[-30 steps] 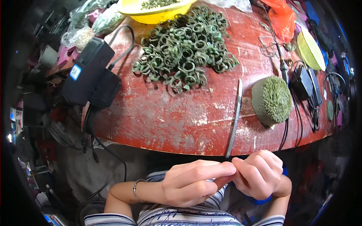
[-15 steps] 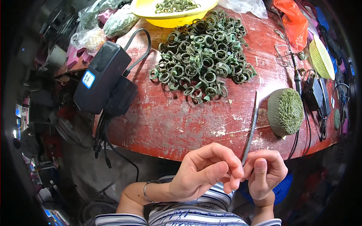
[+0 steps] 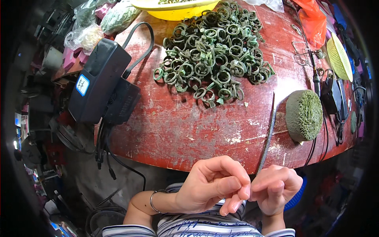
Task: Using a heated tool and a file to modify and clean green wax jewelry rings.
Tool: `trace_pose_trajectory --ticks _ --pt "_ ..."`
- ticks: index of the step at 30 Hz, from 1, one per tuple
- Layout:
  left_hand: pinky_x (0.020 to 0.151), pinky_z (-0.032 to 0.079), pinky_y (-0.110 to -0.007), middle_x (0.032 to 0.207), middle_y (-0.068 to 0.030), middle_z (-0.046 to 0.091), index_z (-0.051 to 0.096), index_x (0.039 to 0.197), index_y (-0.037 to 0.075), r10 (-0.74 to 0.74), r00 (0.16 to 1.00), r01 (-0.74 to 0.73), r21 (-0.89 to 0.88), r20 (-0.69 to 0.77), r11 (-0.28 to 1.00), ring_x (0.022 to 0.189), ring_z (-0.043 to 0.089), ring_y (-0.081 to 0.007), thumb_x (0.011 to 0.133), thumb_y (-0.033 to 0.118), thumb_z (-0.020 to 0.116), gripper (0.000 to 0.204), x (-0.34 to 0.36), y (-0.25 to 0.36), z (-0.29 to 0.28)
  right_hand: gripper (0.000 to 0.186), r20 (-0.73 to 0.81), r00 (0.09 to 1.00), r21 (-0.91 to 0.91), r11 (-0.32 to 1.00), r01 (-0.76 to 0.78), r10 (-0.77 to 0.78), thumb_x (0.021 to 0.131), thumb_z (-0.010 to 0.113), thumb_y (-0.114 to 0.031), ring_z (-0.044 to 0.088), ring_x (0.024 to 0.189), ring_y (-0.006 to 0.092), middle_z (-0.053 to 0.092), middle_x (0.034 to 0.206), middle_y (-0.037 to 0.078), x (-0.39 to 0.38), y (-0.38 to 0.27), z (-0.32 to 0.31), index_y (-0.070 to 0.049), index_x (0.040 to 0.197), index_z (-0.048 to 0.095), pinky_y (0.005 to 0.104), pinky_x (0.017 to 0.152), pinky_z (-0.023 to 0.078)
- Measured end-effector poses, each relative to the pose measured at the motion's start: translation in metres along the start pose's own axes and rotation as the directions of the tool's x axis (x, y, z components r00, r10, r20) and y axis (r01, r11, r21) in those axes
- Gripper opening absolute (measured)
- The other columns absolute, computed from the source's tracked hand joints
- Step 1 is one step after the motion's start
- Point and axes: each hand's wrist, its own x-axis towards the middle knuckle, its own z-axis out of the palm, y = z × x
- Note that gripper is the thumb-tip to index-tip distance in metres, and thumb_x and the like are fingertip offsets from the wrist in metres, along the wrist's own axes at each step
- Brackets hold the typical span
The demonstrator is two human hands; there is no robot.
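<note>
My left hand [image 3: 215,183], with a metal bangle at the wrist, is curled, its thumb and forefinger pinched close together. Fingertip to fingertip with it, my right hand [image 3: 276,187] is also closed, with fingers bent over the thumb. Whatever lies between the fingers is hidden or too small to name. Just beyond the right hand, a thin grey file [image 3: 268,134] lies on the red table, its near end hidden by the hand. A heap of greenish metal rings [image 3: 215,59] spreads across the far middle of the table [image 3: 177,130].
At the left edge stands a black power unit [image 3: 98,79] with hanging cables. A yellow basin [image 3: 177,12] holds more rings at the back. On the right are a round greenish block [image 3: 304,114], a yellow sieve [image 3: 339,57], an orange bag [image 3: 314,23] and a black adapter [image 3: 333,94] with wires.
The view has shifted slightly, so the things on the table sit a little higher. My fingers have shifted slightly against each other; the right fingers now bend further over the thumb.
</note>
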Motion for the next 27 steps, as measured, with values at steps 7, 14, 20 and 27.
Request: trace_pose_trajectory --ticks 7,14,20,27 --pt "0.048 0.046 -0.021 0.086 -0.0168 0.056 0.048 0.099 -0.003 0.119 0.989 -0.116 -0.042 0.086 0.992 0.064 0.056 -0.0142 0.089 0.002 0.045 0.012 -0.002 -0.004 -0.01 0.025 0.313 0.94 0.75 0.643 -0.156 -0.136 0.082 0.059 -0.016 0.06 0.066 0.0253 0.059 0.08 0.021 0.003 -0.016 0.018 0.008 0.088 0.056 0.0305 0.058 0.051" --pt "0.05 0.046 -0.021 0.088 -0.0171 0.055 0.049 0.099 -0.003 0.174 0.973 -0.18 0.034 0.15 0.983 0.065 0.056 -0.0135 0.089 0.0 0.043 0.012 0.004 -0.01 -0.006 0.045 0.477 0.874 0.871 -0.083 -0.485 -0.094 0.09 0.039 -0.02 0.049 0.1 0.0479 0.047 0.103 0.041 -0.014 -0.037 0.043 0.02 0.111 0.033 0.0514 0.085 0.041" --pt "0.052 0.046 -0.021 0.089 -0.0174 0.055 0.049 0.099 -0.005 0.228 0.967 -0.233 0.036 0.111 0.972 0.067 0.056 -0.0142 0.089 -0.001 0.042 0.013 -0.006 -0.005 -0.014 0.046 0.627 0.779 0.763 -0.231 -0.604 0.031 0.09 0.037 -0.022 0.051 0.098 0.0474 0.048 0.101 0.04 -0.022 -0.033 0.042 0.021 0.108 0.037 0.0509 0.084 0.042" --pt "0.056 0.046 -0.024 0.091 -0.0158 0.052 0.048 0.1 -0.004 0.269 0.956 -0.277 0.067 0.117 0.958 0.071 0.055 -0.0158 0.089 0.001 0.042 0.013 -0.002 -0.011 -0.007 0.047 0.291 0.826 0.947 0.024 -0.319 -0.482 0.09 0.036 -0.024 0.056 0.088 0.0442 0.051 0.094 0.039 -0.011 0.0 0.059 0.022 0.095 0.048 0.0478 0.082 0.044"
